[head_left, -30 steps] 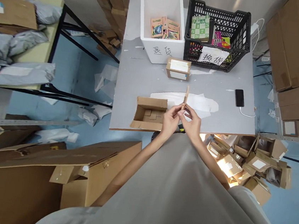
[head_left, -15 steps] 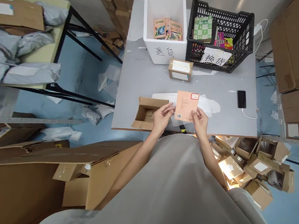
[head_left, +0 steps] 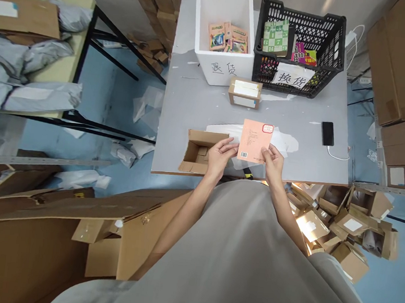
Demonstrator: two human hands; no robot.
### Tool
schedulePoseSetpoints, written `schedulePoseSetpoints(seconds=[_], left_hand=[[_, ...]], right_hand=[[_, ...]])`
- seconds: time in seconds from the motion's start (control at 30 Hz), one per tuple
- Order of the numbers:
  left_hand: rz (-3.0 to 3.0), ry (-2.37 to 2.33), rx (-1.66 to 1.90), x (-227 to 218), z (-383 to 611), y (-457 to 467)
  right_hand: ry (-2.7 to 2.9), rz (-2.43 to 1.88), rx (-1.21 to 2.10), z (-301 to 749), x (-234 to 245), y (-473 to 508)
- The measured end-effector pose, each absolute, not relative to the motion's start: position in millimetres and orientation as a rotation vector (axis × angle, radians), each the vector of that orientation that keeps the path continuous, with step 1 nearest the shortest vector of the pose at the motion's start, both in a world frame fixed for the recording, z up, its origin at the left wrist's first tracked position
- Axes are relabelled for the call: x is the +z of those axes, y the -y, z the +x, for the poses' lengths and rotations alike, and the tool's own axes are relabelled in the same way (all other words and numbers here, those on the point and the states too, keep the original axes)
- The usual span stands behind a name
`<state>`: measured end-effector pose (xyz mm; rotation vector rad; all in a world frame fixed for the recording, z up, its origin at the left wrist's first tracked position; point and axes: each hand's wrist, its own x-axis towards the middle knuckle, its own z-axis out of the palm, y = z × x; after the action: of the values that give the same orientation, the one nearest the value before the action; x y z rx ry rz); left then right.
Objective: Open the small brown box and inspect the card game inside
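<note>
I hold a thin salmon-pink booklet [head_left: 255,140] above the near edge of the grey table [head_left: 200,103], its back cover facing me with a barcode and a red-and-white sticker. My left hand [head_left: 221,155] pinches its lower left edge. My right hand [head_left: 273,162] pinches its lower right corner. Just left of my left hand lies an opened brown cardboard box [head_left: 201,152] with folded cardboard inside.
A small taped carton [head_left: 245,93] sits mid-table. Behind it stand a white foam box [head_left: 219,66] of booklets and a black crate [head_left: 299,60] with books. A black phone [head_left: 327,133] on a cable lies at right. Cartons litter the floor [head_left: 339,224].
The booklet was edge-on between my fingers a second ago; it has been turned flat so its back cover faces me, and it now tilts slightly to the right.
</note>
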<state>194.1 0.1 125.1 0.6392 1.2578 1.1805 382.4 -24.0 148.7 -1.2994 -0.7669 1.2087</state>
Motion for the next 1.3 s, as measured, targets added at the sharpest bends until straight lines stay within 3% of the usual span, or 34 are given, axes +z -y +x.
schedulePoseSetpoints(seconds=[1.13, 1.3], left_hand=[[0.577, -1.041, 0.976, 132, 202, 3], [0.742, -1.190, 1.082, 136, 212, 8]], right_hand=[[0.759, -1.276, 1.250, 385, 139, 21], [0.788, -1.430, 1.043, 384, 138, 21]])
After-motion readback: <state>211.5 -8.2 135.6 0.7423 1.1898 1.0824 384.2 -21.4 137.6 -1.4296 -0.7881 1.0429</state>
